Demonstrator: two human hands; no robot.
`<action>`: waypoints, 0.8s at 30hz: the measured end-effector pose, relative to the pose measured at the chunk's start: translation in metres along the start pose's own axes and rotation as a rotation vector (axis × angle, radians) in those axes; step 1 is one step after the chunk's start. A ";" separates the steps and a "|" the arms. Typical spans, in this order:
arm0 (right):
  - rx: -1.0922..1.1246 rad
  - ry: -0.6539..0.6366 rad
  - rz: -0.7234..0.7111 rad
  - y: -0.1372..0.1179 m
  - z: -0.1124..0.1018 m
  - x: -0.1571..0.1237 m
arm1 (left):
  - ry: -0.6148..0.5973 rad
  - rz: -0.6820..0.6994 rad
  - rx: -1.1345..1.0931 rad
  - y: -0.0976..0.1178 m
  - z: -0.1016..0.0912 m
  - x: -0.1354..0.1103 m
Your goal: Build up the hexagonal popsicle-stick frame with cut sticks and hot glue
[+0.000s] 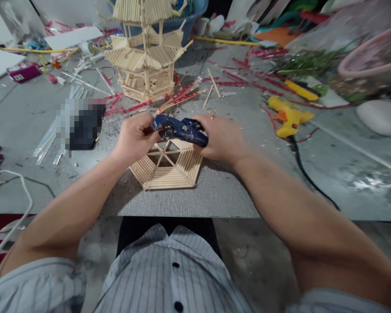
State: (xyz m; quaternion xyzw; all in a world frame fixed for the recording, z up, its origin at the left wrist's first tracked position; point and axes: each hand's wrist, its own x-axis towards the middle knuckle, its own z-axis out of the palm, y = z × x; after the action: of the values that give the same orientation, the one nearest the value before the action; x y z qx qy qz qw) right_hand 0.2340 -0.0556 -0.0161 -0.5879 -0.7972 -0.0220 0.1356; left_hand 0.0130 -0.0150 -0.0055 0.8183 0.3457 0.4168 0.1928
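Note:
My right hand [220,137] is closed around one end of a scuffed dark blue hand tool [182,129], perhaps a cutter or clamp. At the tool's other end, my left hand [135,137] is closed in a pinch. Whatever lies between its fingertips is hidden or too small to make out. Both hands are above a hexagonal frame of thin wooden sticks [169,181], with spokes crossing its open middle. This frame lies flat near the table's front edge, its far side partly covered by the hands and tool.
Behind the hands stands a tiered stick pagoda [146,61]. A yellow glue gun [289,117] with a black cord lies to the right. Clear glue sticks [48,134] and a dark blurred-out object [84,126] lie left. Red-and-clear wrapper strips [143,105] litter the grey table [231,198].

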 end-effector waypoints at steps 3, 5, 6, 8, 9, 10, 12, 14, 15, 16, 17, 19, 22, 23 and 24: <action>-0.003 0.007 -0.003 0.000 0.000 0.000 | 0.018 0.010 0.046 0.000 0.000 0.000; -0.001 0.008 -0.007 -0.001 0.000 0.000 | 0.014 0.005 0.049 0.000 0.001 0.000; -0.001 0.007 -0.008 -0.001 0.000 0.000 | 0.012 0.003 0.048 0.000 0.001 0.000; 0.000 0.000 -0.009 -0.002 -0.001 0.000 | 0.012 0.002 0.043 -0.001 0.001 0.000; 0.001 -0.005 -0.008 -0.002 -0.001 0.000 | 0.013 0.003 0.040 -0.002 0.002 0.000; 0.001 -0.010 -0.006 -0.002 -0.002 0.000 | 0.013 0.006 0.036 -0.002 0.002 0.001; -0.002 -0.014 -0.006 -0.002 -0.002 0.000 | 0.013 0.014 0.029 -0.003 0.002 0.001; -0.002 -0.008 -0.006 -0.002 -0.002 -0.001 | 0.014 0.015 0.024 -0.003 0.003 0.001; -0.001 -0.005 -0.005 -0.002 -0.002 -0.001 | 0.016 0.013 0.024 -0.003 0.003 0.001; -0.001 -0.002 -0.004 -0.002 -0.002 -0.001 | 0.018 0.011 0.026 -0.002 0.003 0.001; 0.000 0.000 -0.001 -0.002 -0.002 -0.001 | 0.020 0.009 0.030 -0.002 0.002 0.001; -0.003 -0.005 0.009 -0.002 -0.002 -0.001 | 0.023 0.009 0.038 -0.001 0.002 0.000; -0.011 -0.023 0.027 -0.003 -0.003 -0.002 | 0.023 0.004 0.040 0.001 0.002 0.000; -0.013 -0.028 0.030 -0.004 -0.004 -0.002 | 0.022 0.003 0.036 0.002 0.001 0.000; -0.012 -0.032 0.029 -0.004 -0.004 -0.002 | 0.019 0.002 0.030 0.002 0.001 0.000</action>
State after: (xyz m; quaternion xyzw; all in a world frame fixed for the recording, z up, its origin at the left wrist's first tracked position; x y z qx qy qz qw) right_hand 0.2313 -0.0593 -0.0123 -0.6004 -0.7905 -0.0153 0.1196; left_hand 0.0148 -0.0165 -0.0044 0.8175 0.3529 0.4195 0.1768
